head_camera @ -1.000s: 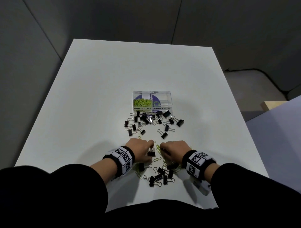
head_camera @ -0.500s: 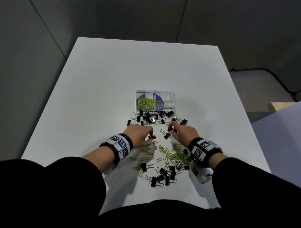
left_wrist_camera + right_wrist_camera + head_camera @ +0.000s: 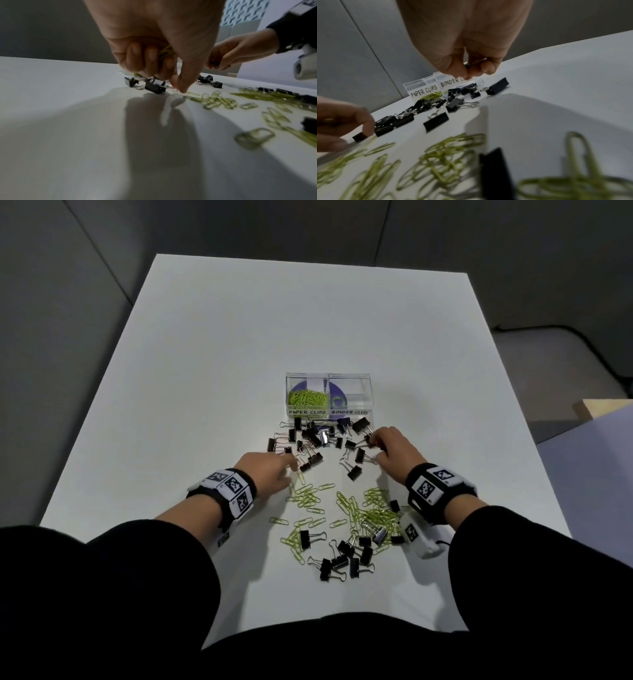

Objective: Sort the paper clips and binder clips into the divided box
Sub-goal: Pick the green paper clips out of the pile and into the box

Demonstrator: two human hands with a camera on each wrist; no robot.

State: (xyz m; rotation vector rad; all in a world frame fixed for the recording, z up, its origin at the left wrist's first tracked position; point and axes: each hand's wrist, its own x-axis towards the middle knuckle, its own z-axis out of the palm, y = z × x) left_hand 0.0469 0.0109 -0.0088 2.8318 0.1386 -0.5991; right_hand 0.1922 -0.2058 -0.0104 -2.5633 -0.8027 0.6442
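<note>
the left hand (image 3: 270,470), now moved up from the near pile toward the divided box (image 3: 329,395), is holding green paper clips (image 3: 167,52) in curled fingers and pinching another, while the right hand (image 3: 390,453), closer to the box, is pinching a black binder clip (image 3: 368,440), so drops are probably coming next.

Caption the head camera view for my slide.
Both hands gather clips before a divided box, binder side empty.

Left hand (image 3: 159,44) holding green paper clips (image 3: 167,52), fingertip on table (image 3: 68,128)
</note>
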